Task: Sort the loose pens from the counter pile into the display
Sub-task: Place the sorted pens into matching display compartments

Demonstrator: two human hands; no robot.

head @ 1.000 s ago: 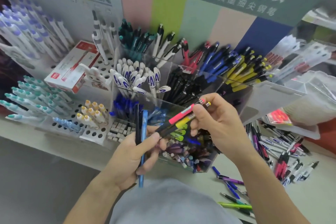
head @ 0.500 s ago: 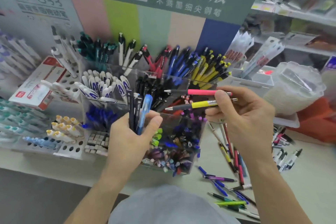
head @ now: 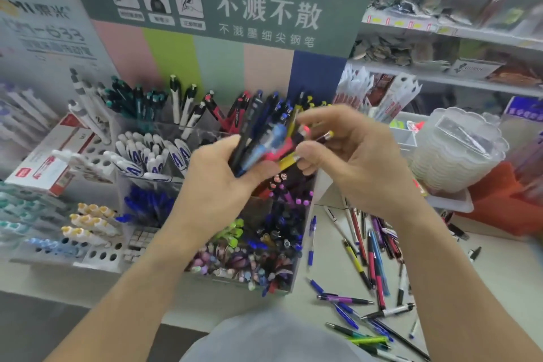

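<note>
Pale worktop (head: 338, 247) in a stationery shop; stocked shelves (head: 440, 35) behind, green signboard (head: 217, 0) above. Clear compartmented display (head: 205, 132) holds upright pens sorted by colour. Loose pens (head: 370, 256) lie scattered on the worktop just right of the display. Left hand (head: 217, 182): grip closed round a bundle of dark and blue pens (head: 258, 141) above the display. Right hand (head: 352, 156): fingers pinch a pink pen (head: 282, 150) and a yellow pen (head: 289, 160), touching the bundle. Motion blur obscures the pen count; shelf goods indistinct; forearms cut off at the lower edge.
</note>
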